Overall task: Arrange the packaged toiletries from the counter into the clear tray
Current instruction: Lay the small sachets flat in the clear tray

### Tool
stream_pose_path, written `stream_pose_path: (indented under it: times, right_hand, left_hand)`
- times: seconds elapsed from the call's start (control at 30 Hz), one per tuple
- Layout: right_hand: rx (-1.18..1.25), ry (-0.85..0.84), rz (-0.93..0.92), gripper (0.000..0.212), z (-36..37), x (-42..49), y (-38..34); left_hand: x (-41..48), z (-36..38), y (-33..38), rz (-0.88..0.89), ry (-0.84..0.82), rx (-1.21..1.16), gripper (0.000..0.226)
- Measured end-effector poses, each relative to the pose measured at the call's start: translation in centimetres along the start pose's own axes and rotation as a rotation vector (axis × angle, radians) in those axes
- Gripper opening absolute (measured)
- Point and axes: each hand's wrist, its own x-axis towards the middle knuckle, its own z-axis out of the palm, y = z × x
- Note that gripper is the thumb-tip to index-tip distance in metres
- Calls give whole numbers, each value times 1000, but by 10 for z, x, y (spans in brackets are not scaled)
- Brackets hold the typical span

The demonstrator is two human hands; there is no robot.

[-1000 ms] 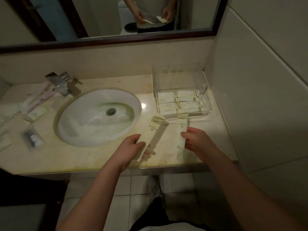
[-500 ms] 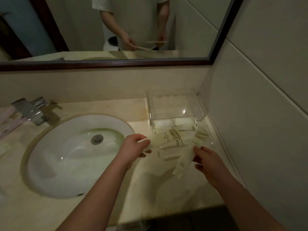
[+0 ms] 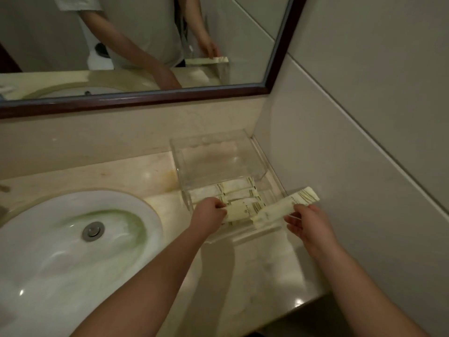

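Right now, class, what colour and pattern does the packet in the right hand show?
Cream packet with dark olive stripes at its far end, seen in the head view.

Clear tray (image 3: pixel 272 166) in counter's (image 3: pixel 255 271) right rear corner, sink (image 3: pixel 73 239) left, packets (image 3: pixel 239 188) inside tray

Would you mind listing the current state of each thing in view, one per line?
Left hand: gripping a packet.
Left packet: held low over the tray's front.
Right hand: gripping a packet.
Right packet: held tilted across the tray's right edge.
Clear tray: packets laid flat in front, back part bare.
Sink: drain stopper closed.
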Motion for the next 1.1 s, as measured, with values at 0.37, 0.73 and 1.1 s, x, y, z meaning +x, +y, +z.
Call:
stream_pose_path:
  times: [0.37,0.73,1.1]
  right_hand:
    - [74,-38,113,7,41,40,-2]
    - [-118,-261,224,17,81,63,11]
    - [-879,-101,-255,22,77,93,13]
  left_hand:
    - [-2,13,-13,88,8,401,11]
    - [-1,-13,-6,-45,325,-153,6]
    - [13,-6,-13,45,291,386,13]
